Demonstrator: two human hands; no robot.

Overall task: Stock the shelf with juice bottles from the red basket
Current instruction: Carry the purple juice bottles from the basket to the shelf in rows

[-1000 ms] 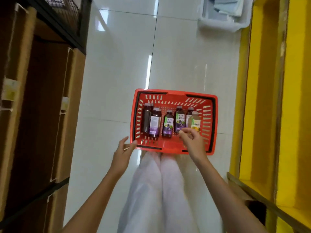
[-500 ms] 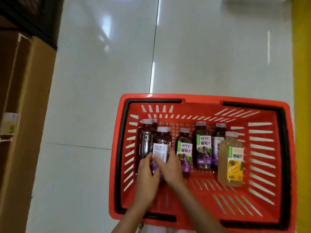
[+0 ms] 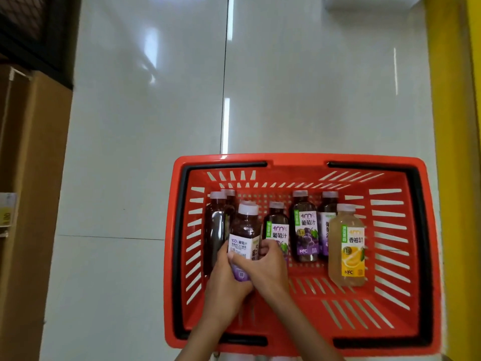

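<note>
Left hand point(image 3: 226, 278) and right hand point(image 3: 265, 267) both wrap fingers around one grape juice bottle point(image 3: 244, 231) inside red basket point(image 3: 426, 256); yellow pomelo juice bottle point(image 3: 347, 246) lies near right wall.

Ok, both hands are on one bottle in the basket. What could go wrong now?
1. The grape juice bottle, held by the left hand and right hand, is crowded by the dark bottles on one side and the green-labelled bottle on the other; a tilted lift could topple them.
2. Both hands grip low, on the label; it might slip.
</note>
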